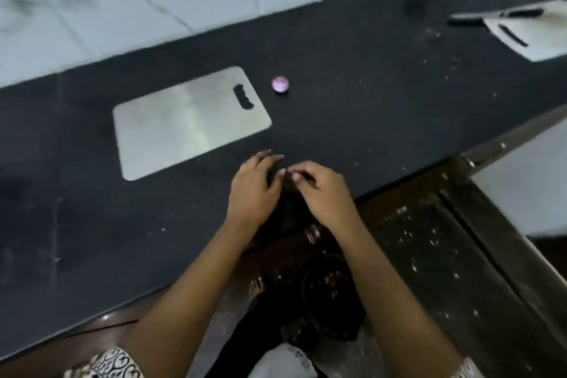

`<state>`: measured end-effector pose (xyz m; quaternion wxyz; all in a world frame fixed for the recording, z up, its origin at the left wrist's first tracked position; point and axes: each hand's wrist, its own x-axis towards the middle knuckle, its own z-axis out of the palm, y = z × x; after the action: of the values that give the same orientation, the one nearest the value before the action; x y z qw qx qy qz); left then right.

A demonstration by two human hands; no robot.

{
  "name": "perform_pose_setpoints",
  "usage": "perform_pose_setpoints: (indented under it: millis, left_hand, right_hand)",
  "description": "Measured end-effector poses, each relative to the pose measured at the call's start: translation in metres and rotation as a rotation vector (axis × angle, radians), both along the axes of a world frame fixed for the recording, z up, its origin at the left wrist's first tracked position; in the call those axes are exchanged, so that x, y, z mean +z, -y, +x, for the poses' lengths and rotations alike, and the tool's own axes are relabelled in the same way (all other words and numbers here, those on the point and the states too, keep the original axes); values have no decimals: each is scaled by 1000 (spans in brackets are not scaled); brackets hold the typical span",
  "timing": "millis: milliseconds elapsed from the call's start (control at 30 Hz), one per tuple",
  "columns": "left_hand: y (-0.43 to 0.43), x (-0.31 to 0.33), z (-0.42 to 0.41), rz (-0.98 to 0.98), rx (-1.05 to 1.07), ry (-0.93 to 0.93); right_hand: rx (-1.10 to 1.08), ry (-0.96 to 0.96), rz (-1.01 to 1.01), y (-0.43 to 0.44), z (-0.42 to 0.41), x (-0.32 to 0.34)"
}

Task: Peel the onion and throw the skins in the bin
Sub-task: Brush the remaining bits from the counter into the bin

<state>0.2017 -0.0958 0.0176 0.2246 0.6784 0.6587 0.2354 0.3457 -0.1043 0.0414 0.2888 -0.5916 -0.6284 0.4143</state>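
Sitting on the counter (368, 107), the onion (280, 84) lies beside the board (190, 123).

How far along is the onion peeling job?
Looks done: the onion sits pale purple and apparently peeled on the counter, beside the steel board. Pinkish bits show in the bin below. In hand: the left hand and right hand meet at the counter edge above the bin; blur hides whether they hold skins. Left: binning any remaining skins.
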Motion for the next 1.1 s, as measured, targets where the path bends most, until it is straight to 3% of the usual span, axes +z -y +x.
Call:
perform_pose_setpoints:
  millis: [233,367,467,633,700,767,833,900,1000,1100]
  left_hand:
    - [-71,7,-132,-118,402,-189]
    - [-93,-5,-183,-267,463,-319]
    - [-91,-16,-200,-261,413,-380]
    - [-76,-22,-202,-210,370,-419]
    - [-69,-23,-203,-209,353,-432]
    - [-62,-24,-202,-212,344,-442]
    - [-58,-25,-200,-205,342,-444]
    - [-57,-26,-198,-191,346,-439]
    - [-58,-26,-199,-192,348,-445]
    - [-57,-27,-198,-183,357,-443]
  right_hand:
    - [266,316,197,-142,-138,-13]
    - [409,546,233,-182,-179,-37]
    - [414,689,280,-180,-185,-53]
    - [390,667,277,-161,-183,-56]
    - [390,542,234,-155,-176,-48]
    - [228,364,280,-158,-159,-34]
    - [-31,452,397,-171,-131,-21]
    - [-153,654,357,-190,-104,-11]
    - [-58,763,136,-212,-79,-14]
    - [-22,677,163,-222,-73,-21]
